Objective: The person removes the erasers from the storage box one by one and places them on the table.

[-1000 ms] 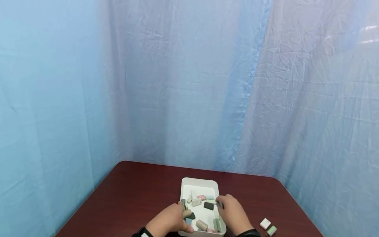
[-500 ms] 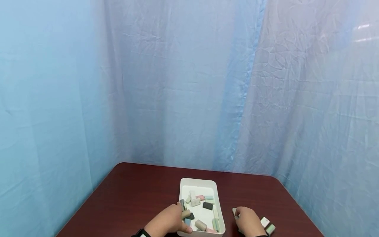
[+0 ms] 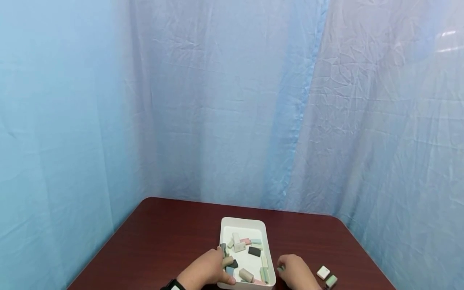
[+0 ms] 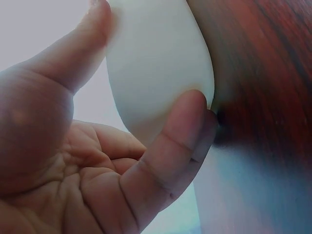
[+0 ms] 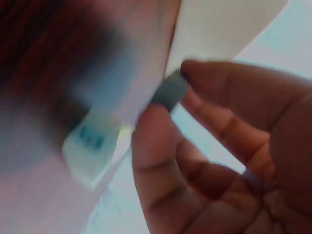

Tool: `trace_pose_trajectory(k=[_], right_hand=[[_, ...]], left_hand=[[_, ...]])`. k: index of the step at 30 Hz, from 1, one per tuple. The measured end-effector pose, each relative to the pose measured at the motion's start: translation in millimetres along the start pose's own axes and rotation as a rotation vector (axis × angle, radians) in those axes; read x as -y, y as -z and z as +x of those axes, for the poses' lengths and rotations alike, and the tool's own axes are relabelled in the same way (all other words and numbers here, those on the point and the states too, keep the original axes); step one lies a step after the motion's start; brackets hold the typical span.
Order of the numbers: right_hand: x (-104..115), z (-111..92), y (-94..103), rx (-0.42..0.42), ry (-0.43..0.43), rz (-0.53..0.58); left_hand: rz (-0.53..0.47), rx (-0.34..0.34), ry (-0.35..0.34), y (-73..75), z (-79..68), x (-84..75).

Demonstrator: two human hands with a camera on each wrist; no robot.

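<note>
A shallow white tray (image 3: pixel 243 223) holding several small eraser-like blocks stands on the table. My left hand (image 3: pixel 208 268) grips its near left corner. In the left wrist view, thumb and fingers curl against the white tray wall (image 4: pixel 161 53). Just right of the tray, low over the table, is my right hand (image 3: pixel 295 270). It pinches a small grey-green block (image 5: pixel 170 91) between thumb and fingertips. A white block with dark marks (image 5: pixel 92 146) appears beyond those fingers in the right wrist view.
On the dark red table (image 3: pixel 174 229), a white block (image 3: pixel 323 272) and a green-and-white block (image 3: pixel 331 281) lie to the right of my right hand. Inside the tray are a black block (image 3: pixel 254 251), a beige cylinder (image 3: pixel 246 275) and others. Blue curtains (image 3: pixel 232 121) hang behind.
My right hand has moved from over the tray's right side out to the table on the right, then slightly back left, with the block pinched. The left hand and tray stay put.
</note>
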State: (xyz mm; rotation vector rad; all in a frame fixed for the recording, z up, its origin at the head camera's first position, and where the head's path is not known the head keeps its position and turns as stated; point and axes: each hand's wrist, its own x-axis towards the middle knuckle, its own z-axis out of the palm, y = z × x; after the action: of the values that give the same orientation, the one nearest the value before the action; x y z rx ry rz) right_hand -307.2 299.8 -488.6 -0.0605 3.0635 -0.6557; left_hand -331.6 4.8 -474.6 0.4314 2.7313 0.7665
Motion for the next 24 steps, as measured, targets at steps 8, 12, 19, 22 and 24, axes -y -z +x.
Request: trace_pose_trajectory(k=[8,12,19,22,24], right_hand=[[4.2,2.8,-10.3,0.119,-0.020,0.054],[5.0,4.2,-11.4,0.115,-0.031,0.048],[8.5,5.4,-13.4,0.101,-0.046,0.025],[9.3,5.1,-13.5,0.114,-0.043,0.031],[9.4,5.0,-13.5,0.112,-0.045,0.032]], left_hand=[[-0.050,0.013,0.000,0.8,-1.9,0.2],[-0.022,0.008,0.011,0.4,0.4,0.3],[0.010,0.000,0.006,0.6,3.9,1.1],[-0.014,0.013,0.015,-0.4,4.1,2.0],[-0.028,0.026,0.018,-0.9,3.6,2.4]])
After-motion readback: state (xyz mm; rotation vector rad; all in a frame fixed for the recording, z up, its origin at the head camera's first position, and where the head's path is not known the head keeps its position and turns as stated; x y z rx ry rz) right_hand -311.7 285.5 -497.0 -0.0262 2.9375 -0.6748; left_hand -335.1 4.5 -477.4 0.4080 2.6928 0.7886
